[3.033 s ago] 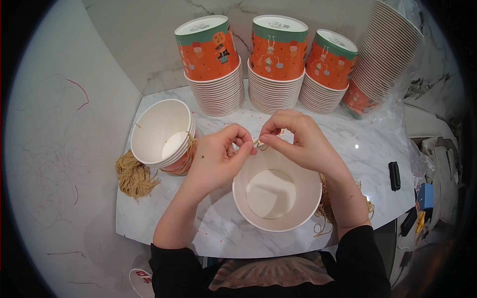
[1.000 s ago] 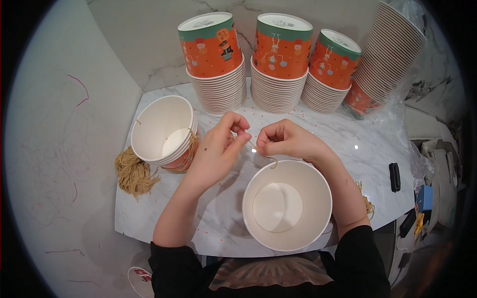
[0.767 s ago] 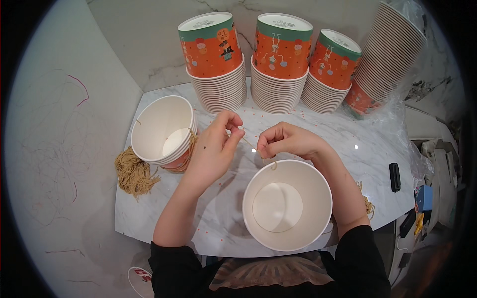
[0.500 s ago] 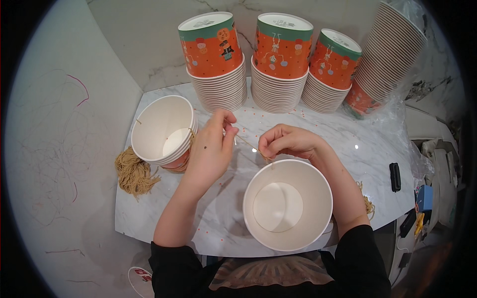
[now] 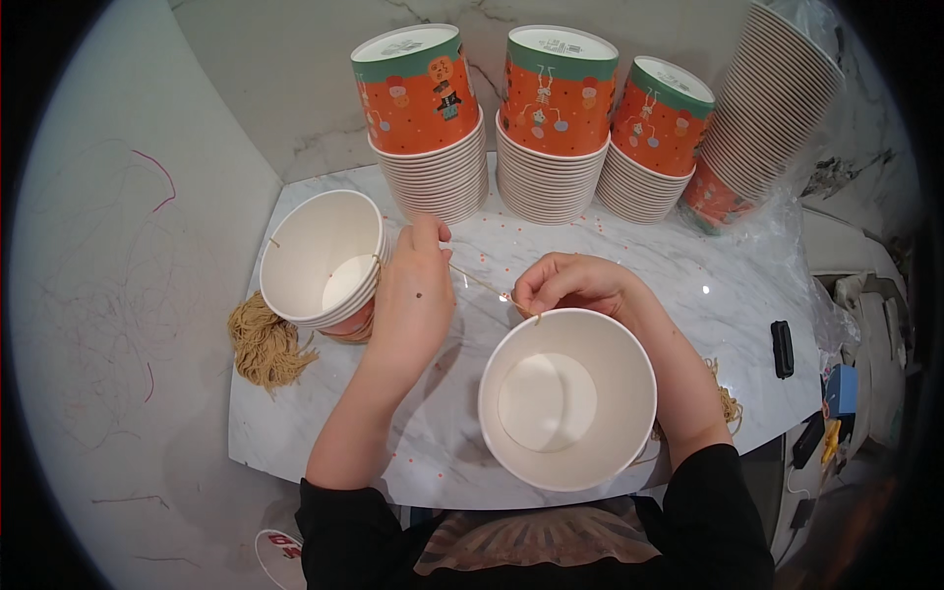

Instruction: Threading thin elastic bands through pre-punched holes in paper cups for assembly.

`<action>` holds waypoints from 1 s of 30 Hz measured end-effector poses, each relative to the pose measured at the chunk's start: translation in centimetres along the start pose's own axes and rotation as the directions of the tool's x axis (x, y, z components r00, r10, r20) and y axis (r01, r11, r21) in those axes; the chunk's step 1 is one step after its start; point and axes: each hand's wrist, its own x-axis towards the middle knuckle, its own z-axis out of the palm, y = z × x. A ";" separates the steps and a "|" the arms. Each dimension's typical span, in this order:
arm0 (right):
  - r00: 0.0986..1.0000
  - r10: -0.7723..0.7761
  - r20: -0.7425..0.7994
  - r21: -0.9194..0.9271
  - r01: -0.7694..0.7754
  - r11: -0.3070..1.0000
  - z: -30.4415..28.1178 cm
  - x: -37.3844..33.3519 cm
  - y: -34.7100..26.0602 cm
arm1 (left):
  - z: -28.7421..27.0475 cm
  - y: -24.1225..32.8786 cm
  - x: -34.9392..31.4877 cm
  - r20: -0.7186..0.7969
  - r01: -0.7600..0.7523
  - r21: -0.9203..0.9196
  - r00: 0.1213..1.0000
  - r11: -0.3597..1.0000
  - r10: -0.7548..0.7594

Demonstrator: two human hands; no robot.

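A large white-lined paper bucket point(image 5: 568, 462) stands in front of me, its mouth facing up. Tan string point(image 5: 480, 282) runs taut from its far rim toward my left hand point(image 5: 417, 280), whose fingers are closed on the string's end. At the rim, my right hand point(image 5: 575, 285) pinches the string close to where it meets the bucket. Left of my left hand sits a small nested stack of similar buckets point(image 5: 324, 246), with bits of string at the rim. Beside that stack lies a tan bundle of string point(image 5: 265, 344).
Upside-down stacks of orange and green paper buckets point(image 5: 418, 98) line the back of the marble-patterned table point(image 5: 433, 457). A tall plastic-wrapped stack point(image 5: 772, 98) leans at the back right. A black object point(image 5: 782, 349) lies near the right edge. More string point(image 5: 728, 405) shows behind my right forearm.
My left hand has shifted slightly left and down, drawing the string out longer. The bucket has moved up a little toward my right hand, and the string now sits snug at its rim.
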 end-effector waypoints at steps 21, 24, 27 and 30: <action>0.999 -0.024 -0.042 0.101 0.028 0.994 -0.1 0.5 0.8 | -2.5 5.1 -2.2 0.373 0.008 -0.376 0.916 0.926 0.144; 1.000 -0.029 0.003 0.108 0.029 0.994 -0.4 0.7 0.9 | -2.6 5.0 -2.1 0.387 0.015 -0.376 0.911 0.927 0.142; 0.997 -0.013 -0.071 0.038 0.016 0.999 0.8 0.1 0.2 | -2.6 4.4 -1.7 0.379 0.081 -0.339 0.924 0.937 0.057; 0.999 -0.033 -0.027 0.040 0.034 0.999 0.4 0.3 0.4 | -2.4 2.9 -1.3 0.434 0.137 -0.311 0.901 0.940 0.013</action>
